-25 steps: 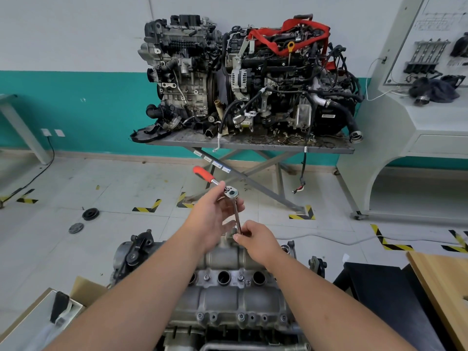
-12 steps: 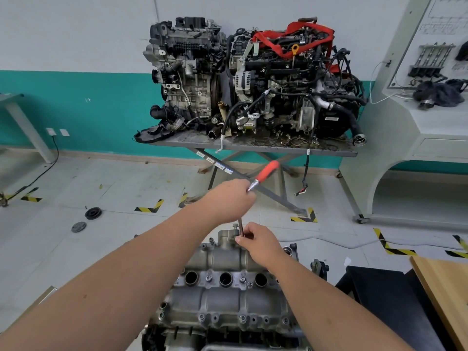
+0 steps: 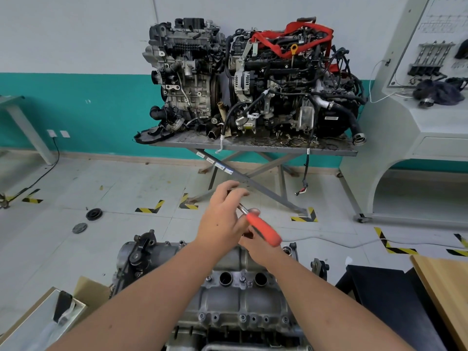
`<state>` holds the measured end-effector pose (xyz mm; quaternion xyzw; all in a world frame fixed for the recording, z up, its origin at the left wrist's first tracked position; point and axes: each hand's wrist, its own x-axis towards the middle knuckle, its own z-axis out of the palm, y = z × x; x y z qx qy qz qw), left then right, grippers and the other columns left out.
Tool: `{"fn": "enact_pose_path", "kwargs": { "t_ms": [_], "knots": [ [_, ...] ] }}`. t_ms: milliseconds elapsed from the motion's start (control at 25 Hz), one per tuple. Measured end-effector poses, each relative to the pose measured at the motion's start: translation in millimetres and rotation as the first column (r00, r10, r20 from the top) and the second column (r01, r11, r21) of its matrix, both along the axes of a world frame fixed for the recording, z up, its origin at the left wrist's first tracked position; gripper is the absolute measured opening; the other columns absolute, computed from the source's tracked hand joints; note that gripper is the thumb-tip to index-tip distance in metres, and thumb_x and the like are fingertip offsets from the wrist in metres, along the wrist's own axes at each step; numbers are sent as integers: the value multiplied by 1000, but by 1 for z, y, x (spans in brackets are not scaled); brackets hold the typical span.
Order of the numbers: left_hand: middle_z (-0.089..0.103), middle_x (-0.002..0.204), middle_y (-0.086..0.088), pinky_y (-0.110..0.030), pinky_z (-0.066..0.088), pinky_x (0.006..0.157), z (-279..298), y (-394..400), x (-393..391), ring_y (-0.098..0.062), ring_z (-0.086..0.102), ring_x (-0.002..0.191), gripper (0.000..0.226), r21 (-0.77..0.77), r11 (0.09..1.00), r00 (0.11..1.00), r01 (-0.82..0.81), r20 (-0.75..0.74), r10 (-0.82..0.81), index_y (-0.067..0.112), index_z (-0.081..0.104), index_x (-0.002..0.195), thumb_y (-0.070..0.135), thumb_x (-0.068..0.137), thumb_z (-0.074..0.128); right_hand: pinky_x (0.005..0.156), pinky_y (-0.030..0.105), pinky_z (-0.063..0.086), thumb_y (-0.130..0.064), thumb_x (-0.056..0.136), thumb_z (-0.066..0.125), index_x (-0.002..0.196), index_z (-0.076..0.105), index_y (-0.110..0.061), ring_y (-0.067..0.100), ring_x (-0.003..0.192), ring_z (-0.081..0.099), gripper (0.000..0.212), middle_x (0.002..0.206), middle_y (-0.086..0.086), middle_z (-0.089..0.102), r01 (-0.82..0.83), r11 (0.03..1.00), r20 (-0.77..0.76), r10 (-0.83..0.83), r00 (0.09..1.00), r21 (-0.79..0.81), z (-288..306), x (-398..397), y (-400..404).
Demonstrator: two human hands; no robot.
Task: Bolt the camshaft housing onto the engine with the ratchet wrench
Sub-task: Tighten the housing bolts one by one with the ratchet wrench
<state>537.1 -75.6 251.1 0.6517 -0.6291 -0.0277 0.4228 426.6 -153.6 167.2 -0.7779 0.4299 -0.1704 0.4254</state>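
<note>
Orange rubber sleeves the handle of the ratchet wrench (image 3: pixel 263 230), which angles toward four o'clock while the left hand (image 3: pixel 222 219) clasps the steel head end, likely to spin it. Beneath, the right hand (image 3: pixel 260 245) seems to pinch the extension, steadying it over a bolt on the ribbed, cast-grey camshaft housing (image 3: pixel 235 300) at six o'clock.

- Ratchet wrench (image 3: pixel 262 230) between left hand (image 3: pixel 222 219) and right hand (image 3: pixel 263 247).
- Camshaft housing (image 3: pixel 238 295) below both hands.
- Two engines on stand (image 3: pixel 253 145) beyond them.
</note>
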Motion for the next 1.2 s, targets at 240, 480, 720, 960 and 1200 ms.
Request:
{"fn": "enact_pose_path", "kwargs": {
  "t_ms": [240,480,720,960,1200],
  "knots": [
    [70,119,8,-32,48,93,2,-2,-18,-10,65,112,46,52,992,508,118,-861,-15,38,57,126,58,99,26,58,22,33,-26,92,66,72,49,-26,6,65,50,26,71,-9,57,40,999,-53,-41,998,-21,-1,1,-2],
    [71,81,-5,-45,45,90,23,-10,2,-18,69,83,45,225,947,312,230,-939,147,17,66,97,50,103,37,59,20,34,-26,92,67,72,51,-28,4,67,51,25,74,-9,58,39,999,-41,-41,998,-33,0,1,-2],
    [76,80,2,-43,46,95,49,-20,3,-16,69,92,32,484,847,691,222,-691,213,20,57,99,47,100,39,62,23,36,-27,92,67,75,51,-26,6,70,51,23,78,-8,58,39,999,-43,-40,998,-12,1,0,0],
    [74,82,-1,-30,39,60,69,-27,4,-13,54,65,21,615,770,969,171,-248,-18,18,54,95,33,100,40,59,24,35,-27,91,67,74,50,-26,6,68,50,25,76,-8,57,40,999,-36,-40,999,4,0,1,0],
    [47,92,7,-35,37,76,60,-25,0,-17,49,85,22,426,900,753,-90,621,-218,32,46,84,46,100,42,71,32,46,-28,91,68,86,58,-16,14,76,57,16,81,-5,60,4,1000,-51,-4,999,10,13,-7,1]
  ]
}}
